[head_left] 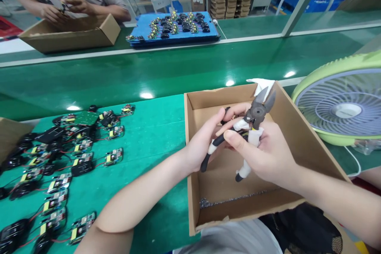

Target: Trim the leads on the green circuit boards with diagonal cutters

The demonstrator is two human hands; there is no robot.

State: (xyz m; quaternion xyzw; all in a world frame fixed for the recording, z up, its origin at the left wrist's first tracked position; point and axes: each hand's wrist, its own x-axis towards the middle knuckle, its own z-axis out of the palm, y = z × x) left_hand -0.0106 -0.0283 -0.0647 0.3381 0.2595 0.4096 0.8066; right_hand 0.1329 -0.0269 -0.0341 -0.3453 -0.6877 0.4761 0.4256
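Note:
My right hand grips a pair of side cutters with white-taped handles, jaws pointing up and slightly apart. My left hand is closed around a small dark part held close to the cutters; most of that part is hidden by my fingers. Both hands hover over an open cardboard box, whose floor carries a strip of small metal clippings near the front wall.
Several small circuit boards with black modules lie on the green mat at left. A green desk fan stands at right. Across the conveyor, another person's hands work over a cardboard box beside a blue tray of parts.

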